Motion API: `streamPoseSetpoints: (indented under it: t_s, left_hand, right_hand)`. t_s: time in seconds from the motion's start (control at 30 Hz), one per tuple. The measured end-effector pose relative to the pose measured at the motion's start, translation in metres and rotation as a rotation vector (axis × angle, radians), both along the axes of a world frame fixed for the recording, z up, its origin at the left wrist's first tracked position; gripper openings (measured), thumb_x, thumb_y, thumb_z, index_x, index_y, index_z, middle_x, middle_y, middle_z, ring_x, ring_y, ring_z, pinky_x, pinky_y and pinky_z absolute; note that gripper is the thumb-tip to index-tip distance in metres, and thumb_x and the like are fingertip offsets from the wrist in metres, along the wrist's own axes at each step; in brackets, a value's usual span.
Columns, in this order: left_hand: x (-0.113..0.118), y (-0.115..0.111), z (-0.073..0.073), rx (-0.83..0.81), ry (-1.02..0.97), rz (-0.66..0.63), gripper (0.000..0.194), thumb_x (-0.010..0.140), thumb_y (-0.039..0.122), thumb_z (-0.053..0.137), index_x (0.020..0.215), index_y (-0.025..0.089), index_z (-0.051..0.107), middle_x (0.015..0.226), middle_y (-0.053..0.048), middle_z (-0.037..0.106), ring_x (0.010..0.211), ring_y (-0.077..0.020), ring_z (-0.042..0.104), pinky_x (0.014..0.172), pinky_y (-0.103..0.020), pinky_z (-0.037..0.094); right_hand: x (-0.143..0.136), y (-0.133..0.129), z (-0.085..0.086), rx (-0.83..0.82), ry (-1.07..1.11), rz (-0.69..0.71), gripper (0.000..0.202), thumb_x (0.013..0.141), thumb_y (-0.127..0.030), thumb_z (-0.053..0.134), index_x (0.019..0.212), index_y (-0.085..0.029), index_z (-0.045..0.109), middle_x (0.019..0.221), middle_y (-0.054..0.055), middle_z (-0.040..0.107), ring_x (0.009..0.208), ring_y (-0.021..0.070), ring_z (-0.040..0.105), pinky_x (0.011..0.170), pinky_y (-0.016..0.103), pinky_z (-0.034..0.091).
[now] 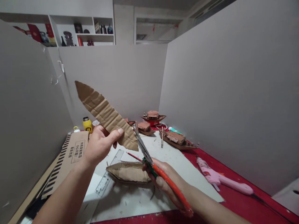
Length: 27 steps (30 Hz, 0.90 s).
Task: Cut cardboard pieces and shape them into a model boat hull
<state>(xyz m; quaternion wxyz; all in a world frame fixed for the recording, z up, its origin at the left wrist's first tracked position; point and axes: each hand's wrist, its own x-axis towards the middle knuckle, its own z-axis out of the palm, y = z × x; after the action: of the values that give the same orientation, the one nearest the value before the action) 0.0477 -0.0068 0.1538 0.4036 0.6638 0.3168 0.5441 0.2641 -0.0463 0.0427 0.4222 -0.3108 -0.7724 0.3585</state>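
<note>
My left hand [102,141] pinches a long strip of brown corrugated cardboard [104,112], pointed at its upper left end and raised above the table. In my right hand [163,177] are scissors [171,185] with orange and green handles. Their blades lie along the lower right end of the cardboard; whether they are cutting into it I cannot tell. Beneath my hands a cardboard boat hull [130,172] rests on a white board [135,205], its right end partly hidden by my right hand. A clear ruler [109,174] and a dark red pencil [133,156] lie beside it.
Several finished model boats, one [176,139] at the right and another [153,116] on a red object, stand toward the back. A pink glue gun [221,180] lies on the red tabletop [235,194]. At left are a printed cardboard box [70,155] and a yellow bottle [87,125].
</note>
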Motion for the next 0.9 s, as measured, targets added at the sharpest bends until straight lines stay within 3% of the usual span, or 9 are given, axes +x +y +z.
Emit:
streamPoseSetpoints:
  t_s: [0.2, 0.37, 0.53, 0.77, 0.9]
  left_hand:
    - [0.001, 0.000, 0.000, 0.012, 0.051, -0.014, 0.019, 0.074, 0.025, 0.068, 0.060, 0.017, 0.058, 0.048, 0.004, 0.055, 0.040, -0.0077, 0.048, 0.038, -0.018, 0.037]
    - [0.002, 0.002, -0.004, -0.020, -0.019, -0.087, 0.015, 0.072, 0.025, 0.073, 0.065, 0.017, 0.062, 0.056, 0.004, 0.058, 0.044, -0.0072, 0.049, 0.039, -0.018, 0.040]
    - [0.006, 0.002, -0.006, -0.009, -0.057, -0.085, 0.016, 0.072, 0.026, 0.076, 0.067, 0.016, 0.065, 0.057, 0.004, 0.059, 0.046, -0.0070, 0.049, 0.041, -0.017, 0.040]
    - [0.008, 0.006, -0.011, -0.054, -0.107, -0.118, 0.014, 0.071, 0.027, 0.077, 0.082, 0.019, 0.074, 0.082, -0.003, 0.075, 0.074, -0.0188, 0.068, 0.066, -0.029, 0.056]
    - [0.009, 0.005, -0.014, -0.114, -0.167, -0.179, 0.015, 0.068, 0.021, 0.077, 0.082, 0.017, 0.073, 0.084, -0.004, 0.075, 0.075, -0.0182, 0.069, 0.072, -0.031, 0.056]
  right_hand:
    - [0.001, -0.002, -0.004, -0.007, -0.022, -0.006, 0.055, 0.085, -0.072, 0.042, 0.089, -0.018, 0.053, 0.067, -0.002, 0.043, 0.057, 0.0130, 0.034, 0.050, 0.025, 0.030]
    - [0.000, -0.003, -0.003, -0.003, -0.025, -0.019, 0.050, 0.086, -0.068, 0.044, 0.082, -0.019, 0.051, 0.066, -0.002, 0.042, 0.053, 0.0117, 0.035, 0.046, 0.023, 0.030]
    - [0.000, -0.002, -0.004, -0.041, -0.045, 0.003, 0.056, 0.084, -0.073, 0.041, 0.092, -0.020, 0.054, 0.066, -0.001, 0.045, 0.052, 0.0129, 0.037, 0.045, 0.024, 0.033]
    - [-0.002, -0.003, -0.008, -0.097, 0.021, -0.016, 0.052, 0.084, -0.073, 0.042, 0.089, -0.023, 0.056, 0.063, 0.000, 0.046, 0.050, 0.0156, 0.038, 0.043, 0.028, 0.034]
    - [-0.007, -0.010, -0.006, 0.015, 0.097, -0.106, 0.040, 0.087, -0.062, 0.049, 0.079, -0.024, 0.058, 0.059, 0.001, 0.050, 0.046, 0.0153, 0.040, 0.042, 0.029, 0.033]
